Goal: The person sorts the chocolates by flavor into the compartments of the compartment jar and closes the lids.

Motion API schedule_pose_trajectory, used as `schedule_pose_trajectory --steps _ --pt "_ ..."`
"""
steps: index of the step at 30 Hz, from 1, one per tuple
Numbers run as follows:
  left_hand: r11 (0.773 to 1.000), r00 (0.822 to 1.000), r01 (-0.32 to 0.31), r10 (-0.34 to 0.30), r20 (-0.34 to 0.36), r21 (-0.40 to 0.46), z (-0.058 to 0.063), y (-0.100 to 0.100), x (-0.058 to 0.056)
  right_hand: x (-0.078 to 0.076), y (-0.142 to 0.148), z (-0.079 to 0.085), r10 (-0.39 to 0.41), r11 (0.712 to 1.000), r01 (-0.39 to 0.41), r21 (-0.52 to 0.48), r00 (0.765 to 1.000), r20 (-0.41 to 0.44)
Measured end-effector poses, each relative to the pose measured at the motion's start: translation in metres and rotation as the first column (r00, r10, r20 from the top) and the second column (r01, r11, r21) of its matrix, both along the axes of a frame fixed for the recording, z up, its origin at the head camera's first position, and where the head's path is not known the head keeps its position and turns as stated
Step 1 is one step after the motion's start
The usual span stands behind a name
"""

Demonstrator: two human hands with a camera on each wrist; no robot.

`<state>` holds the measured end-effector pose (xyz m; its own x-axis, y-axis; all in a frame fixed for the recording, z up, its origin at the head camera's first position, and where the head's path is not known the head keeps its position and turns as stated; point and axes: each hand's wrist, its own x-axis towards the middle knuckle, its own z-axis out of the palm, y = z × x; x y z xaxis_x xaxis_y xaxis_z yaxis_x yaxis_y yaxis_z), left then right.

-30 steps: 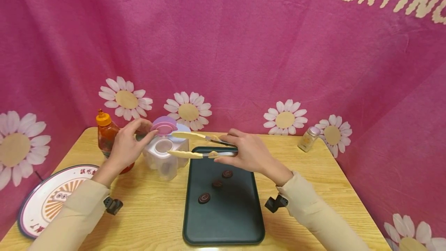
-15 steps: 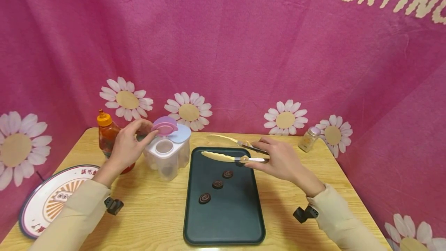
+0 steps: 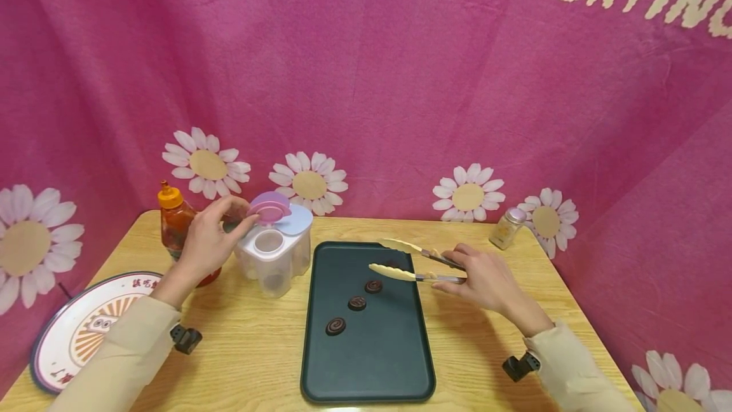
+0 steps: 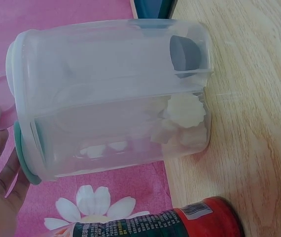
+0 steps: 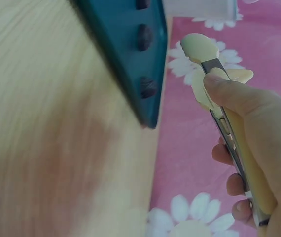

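Observation:
My left hand (image 3: 213,234) pinches the edge of a raised purple-pink flip lid (image 3: 271,207) on a clear plastic storage container (image 3: 286,259), whose round opening stands uncovered. In the left wrist view, the container (image 4: 106,98) shows a dark round piece (image 4: 184,54) at the bottom of one compartment and pale pieces (image 4: 185,111) in another. My right hand (image 3: 486,278) grips kitchen tongs (image 3: 437,272) with cream tips, spread apart above the dark baking tray (image 3: 372,361). Several brown swirl chocolates lie on that tray, one (image 3: 335,326) nearest the front; the tongs partly hide its far right corner.
Behind my left hand stands a red sauce bottle (image 3: 177,221) with an orange cap. A round patterned plate (image 3: 63,336) lies at the left. A small shaker jar (image 3: 506,229) is at the back right. A pink flowered cloth (image 3: 366,81) hangs around the table.
My right hand has drawn the tongs away from the container, rightward and somewhat toward me, to above the tray. My left hand has stayed at the lid.

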<state>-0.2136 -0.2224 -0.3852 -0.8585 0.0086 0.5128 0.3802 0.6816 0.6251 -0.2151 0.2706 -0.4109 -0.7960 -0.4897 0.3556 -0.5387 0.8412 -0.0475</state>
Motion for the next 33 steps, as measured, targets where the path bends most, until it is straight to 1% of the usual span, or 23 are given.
schedule_pose_trajectory --steps 5,11,20,33 --pt "1.000 1.000 0.003 -0.002 -0.011 0.002 -0.002 0.000 -0.001 -0.001 0.010 -0.013 -0.025 0.999 0.025 0.030 1.000 0.015" --pt "1.000 1.000 0.002 -0.002 -0.018 0.000 -0.002 -0.001 -0.001 -0.002 0.017 -0.022 -0.049 0.998 0.047 0.052 0.998 0.050" --pt "1.000 1.000 -0.001 0.001 -0.013 0.002 -0.002 0.000 -0.001 -0.004 0.022 -0.027 -0.065 0.995 0.057 0.085 0.993 0.094" --pt "1.000 1.000 0.007 -0.007 -0.008 0.007 -0.002 -0.001 0.000 -0.005 0.023 -0.028 -0.068 0.994 0.059 0.091 0.994 0.092"
